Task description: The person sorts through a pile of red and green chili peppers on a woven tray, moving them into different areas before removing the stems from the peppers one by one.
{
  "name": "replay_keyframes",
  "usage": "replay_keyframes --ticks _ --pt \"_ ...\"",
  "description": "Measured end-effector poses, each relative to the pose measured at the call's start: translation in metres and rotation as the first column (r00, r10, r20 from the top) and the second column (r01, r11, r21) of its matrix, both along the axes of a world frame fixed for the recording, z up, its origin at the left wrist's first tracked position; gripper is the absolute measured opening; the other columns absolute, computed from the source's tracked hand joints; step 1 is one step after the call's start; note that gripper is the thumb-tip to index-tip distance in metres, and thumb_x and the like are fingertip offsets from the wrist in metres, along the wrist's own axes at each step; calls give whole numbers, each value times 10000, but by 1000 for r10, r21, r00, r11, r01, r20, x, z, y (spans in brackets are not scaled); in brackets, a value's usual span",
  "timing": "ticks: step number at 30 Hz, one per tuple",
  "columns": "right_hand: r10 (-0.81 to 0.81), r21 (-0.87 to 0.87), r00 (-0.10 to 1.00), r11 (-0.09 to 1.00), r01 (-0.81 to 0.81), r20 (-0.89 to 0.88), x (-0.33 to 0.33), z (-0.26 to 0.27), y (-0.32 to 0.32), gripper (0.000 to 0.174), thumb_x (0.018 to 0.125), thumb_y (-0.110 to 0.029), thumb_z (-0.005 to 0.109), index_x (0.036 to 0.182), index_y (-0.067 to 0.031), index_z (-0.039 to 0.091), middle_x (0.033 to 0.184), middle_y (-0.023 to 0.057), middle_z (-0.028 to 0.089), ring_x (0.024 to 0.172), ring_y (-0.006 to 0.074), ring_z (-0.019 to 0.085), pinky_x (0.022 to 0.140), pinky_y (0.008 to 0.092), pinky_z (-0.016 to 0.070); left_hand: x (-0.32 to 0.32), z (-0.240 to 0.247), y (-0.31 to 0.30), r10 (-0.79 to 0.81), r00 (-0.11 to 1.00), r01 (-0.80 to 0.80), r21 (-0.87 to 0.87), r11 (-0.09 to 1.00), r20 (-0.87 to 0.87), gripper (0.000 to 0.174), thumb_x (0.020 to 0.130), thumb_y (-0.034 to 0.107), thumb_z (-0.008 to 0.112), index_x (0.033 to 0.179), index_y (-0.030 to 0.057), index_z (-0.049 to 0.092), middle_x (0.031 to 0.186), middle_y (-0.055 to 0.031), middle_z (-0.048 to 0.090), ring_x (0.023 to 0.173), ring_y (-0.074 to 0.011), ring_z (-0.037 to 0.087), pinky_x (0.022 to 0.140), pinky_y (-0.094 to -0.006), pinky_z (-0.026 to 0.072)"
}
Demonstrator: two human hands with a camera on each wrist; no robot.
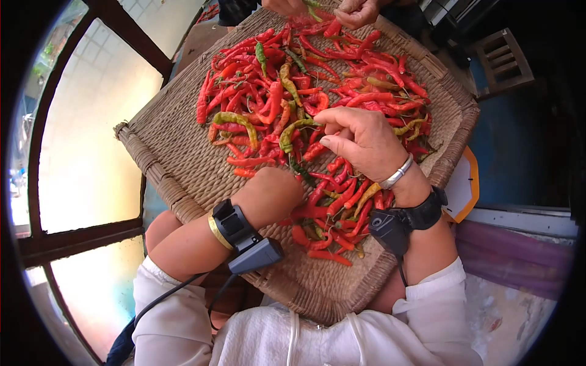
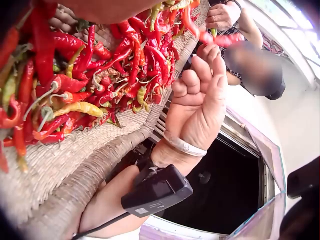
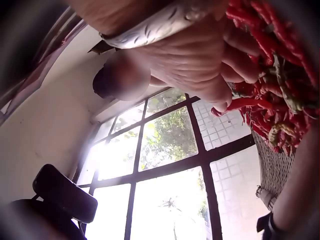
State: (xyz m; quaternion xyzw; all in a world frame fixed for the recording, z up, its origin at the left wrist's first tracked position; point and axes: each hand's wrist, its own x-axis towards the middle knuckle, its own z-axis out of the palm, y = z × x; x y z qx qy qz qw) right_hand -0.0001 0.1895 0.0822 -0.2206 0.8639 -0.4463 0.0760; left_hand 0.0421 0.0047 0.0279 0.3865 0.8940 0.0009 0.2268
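In the head view, my left hand point(image 1: 268, 192) is over the near part of the chili pile, its fingers hidden beneath it; in the left wrist view only a blurred part of the hand point(image 2: 105, 10) shows. Right of it, my right hand point(image 1: 366, 143) hovers over the chilies, fingers loosely bent, a gap between thumb and index finger. Its index fingertip is beside the end of a yellow-green chili point(image 1: 287, 139); whether they touch I cannot tell. Red chilies point(image 1: 274, 100) lie heaped with a few green and yellow ones on a woven tray point(image 1: 165, 131).
Across the tray, another person's hands point(image 1: 357, 13) are over its far edge. Windows point(image 1: 101, 122) stand at the left. A wooden slatted piece point(image 1: 503, 61) stands at the back right, and a purple cloth point(image 1: 513, 256) is at the right.
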Motion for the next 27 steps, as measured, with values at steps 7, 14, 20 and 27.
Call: replay_keyframes --ticks 7,14,20,27 --pt "233 793 931 603 89 -282 -8 -68 -3 110 766 -95 551 845 -77 626 842 91 589 789 262 608 742 400 468 -31 48 -42 129 987 -153 333 930 92 154 716 175 645 666 46 578 585 -105 547 550 -283 555 510 -364 428" --pt "340 776 940 601 -190 -34 4 -32 -9 98 748 -109 581 811 -62 640 804 133 636 797 269 629 690 404 502 -51 42 -44 463 811 -214 556 803 -357 169 745 107 622 907 61 603 812 -104 574 713 -283 585 607 -370 468" --pt "238 425 967 869 -254 93 6 -1 17 112 735 -125 594 770 -23 624 688 141 612 664 257 618 598 346 480 -48 -13 -20 141 914 41 432 901 -381 181 743 131 582 909 79 630 884 -99 561 782 -287 579 653 -389 483" --pt "77 112 928 986 -126 365 1 19 28 76 769 -57 585 790 10 611 623 5 570 563 54 517 521 225 412 -44 10 -29 242 961 -230 101 968 -131 181 732 198 564 646 56 636 757 -122 583 671 -274 582 587 -392 478"
